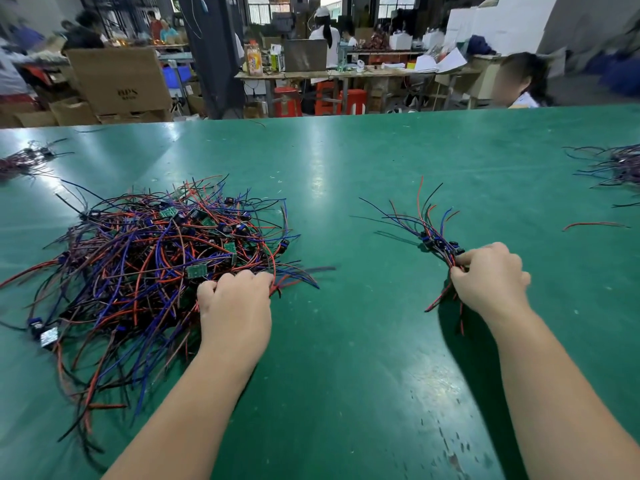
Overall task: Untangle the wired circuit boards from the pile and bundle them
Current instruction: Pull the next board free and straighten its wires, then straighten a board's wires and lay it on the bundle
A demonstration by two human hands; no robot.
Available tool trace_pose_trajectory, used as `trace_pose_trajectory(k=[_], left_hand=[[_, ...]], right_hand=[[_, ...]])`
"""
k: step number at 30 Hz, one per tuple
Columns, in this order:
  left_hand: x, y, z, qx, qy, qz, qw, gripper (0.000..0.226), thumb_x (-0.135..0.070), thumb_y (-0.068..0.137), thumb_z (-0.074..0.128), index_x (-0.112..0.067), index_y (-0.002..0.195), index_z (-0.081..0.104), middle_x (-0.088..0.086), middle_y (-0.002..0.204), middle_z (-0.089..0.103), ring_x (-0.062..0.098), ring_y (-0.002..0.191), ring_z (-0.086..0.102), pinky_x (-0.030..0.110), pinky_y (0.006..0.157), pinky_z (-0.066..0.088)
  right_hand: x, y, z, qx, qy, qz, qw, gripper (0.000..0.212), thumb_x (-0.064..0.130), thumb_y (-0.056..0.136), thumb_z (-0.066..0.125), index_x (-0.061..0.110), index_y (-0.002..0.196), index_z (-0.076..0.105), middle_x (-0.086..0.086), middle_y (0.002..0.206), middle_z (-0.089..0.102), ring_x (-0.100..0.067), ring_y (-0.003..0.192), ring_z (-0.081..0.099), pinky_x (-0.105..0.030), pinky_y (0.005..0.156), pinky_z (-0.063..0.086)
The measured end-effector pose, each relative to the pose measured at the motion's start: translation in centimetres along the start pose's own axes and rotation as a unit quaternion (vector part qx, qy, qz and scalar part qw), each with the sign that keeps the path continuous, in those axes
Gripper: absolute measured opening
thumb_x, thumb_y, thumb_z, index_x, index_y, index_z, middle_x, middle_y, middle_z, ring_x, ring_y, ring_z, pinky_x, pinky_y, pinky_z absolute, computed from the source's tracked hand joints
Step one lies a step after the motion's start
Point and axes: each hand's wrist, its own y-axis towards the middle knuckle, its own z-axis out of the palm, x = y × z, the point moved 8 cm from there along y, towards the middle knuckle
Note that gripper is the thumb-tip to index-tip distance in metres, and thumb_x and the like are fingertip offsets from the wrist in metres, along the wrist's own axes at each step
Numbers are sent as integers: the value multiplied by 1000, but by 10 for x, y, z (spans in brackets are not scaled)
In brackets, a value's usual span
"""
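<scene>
Freeing the next board from the pile [152,258]
The pile lay left on the green table [346,185]; the left hand [235,306] curled round wires at its near edge, the right hand [491,278] clamped a small bundle [436,237] well apart. The next move probably called for a slow tug

Left hand [236,306], right hand [491,279]: curled grips.

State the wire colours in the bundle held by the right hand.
Bundle: red, blue and black wires, seen in the head view.
</scene>
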Motion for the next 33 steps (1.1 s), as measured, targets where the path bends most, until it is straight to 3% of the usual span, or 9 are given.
trace_pose_trajectory(k=[5, 8, 10, 12, 14, 17, 22, 29, 33], left_hand=[[3, -3, -27, -102, -153, -3, 983, 20, -28, 87, 63, -33, 105, 71, -10, 95, 72, 16, 93, 63, 35, 86, 28], [4, -11, -42, -170, -384, -18, 907, 20, -16, 81, 72, -27, 97, 74, -12, 82, 73, 5, 73, 66, 29, 80, 49], [5, -12, -38, -162, -536, -45, 827, 25, -11, 79, 74, -30, 95, 71, -17, 77, 71, -3, 71, 65, 13, 72, 50], [-2, -11, -31, -123, -648, -56, 750, 29, -6, 76, 77, -28, 94, 70, -11, 77, 72, 1, 74, 67, 11, 72, 50], [-14, -12, -26, -76, -693, -39, 716, 31, -4, 73, 78, -25, 94, 69, -5, 79, 74, 5, 76, 68, 13, 72, 51], [-37, -18, -26, -14, -658, 48, 751, 30, 0, 71, 79, -25, 85, 70, -7, 81, 74, 6, 75, 69, 13, 72, 51], [-66, -30, -27, 20, -494, 199, 846, 21, -7, 72, 79, -24, 79, 71, -11, 76, 69, -2, 74, 63, 11, 73, 46], [-77, -37, -25, 54, -404, 266, 874, 19, -4, 72, 69, -21, 80, 66, -12, 78, 56, -4, 79, 49, 7, 73, 35], [-70, -34, -13, 67, -308, 251, 915, 15, -13, 79, 63, -24, 88, 67, -7, 86, 56, 12, 87, 54, 30, 80, 45]], right_hand=[[34, -22, -15, -67, 148, -92, 983, 24, 10, 84, 59, 18, 102, 72, -7, 110, 58, -27, 103, 53, -32, 87, 35], [59, -40, -10, 8, 296, -125, 947, 19, 4, 82, 59, 14, 89, 74, 2, 79, 69, -13, 68, 63, -17, 67, 41], [77, -56, 10, 156, 416, -107, 889, 18, 1, 85, 57, 9, 91, 72, 2, 68, 71, -10, 55, 63, -15, 55, 44], [97, -76, 28, 298, 506, -86, 805, 17, 2, 91, 55, 6, 99, 68, -4, 73, 72, -13, 55, 62, -18, 53, 45], [110, -90, 36, 374, 580, -56, 722, 16, 11, 95, 52, 6, 104, 65, -7, 80, 72, -16, 57, 61, -20, 53, 42], [119, -96, 39, 397, 632, -38, 665, 18, 19, 93, 53, 8, 101, 65, -6, 87, 72, -13, 57, 57, -20, 52, 39], [112, -92, 44, 366, 613, -20, 699, 11, 1, 80, 66, 7, 89, 66, -10, 80, 67, -8, 47, 50, -16, 43, 34], [107, -87, 44, 357, 612, -4, 706, 25, -14, 80, 55, 9, 72, 59, -8, 70, 59, -6, 42, 39, -18, 42, 27], [100, -82, 42, 332, 601, 14, 727, 21, -2, 81, 62, 15, 70, 57, -8, 81, 54, -7, 50, 38, -21, 51, 27]])
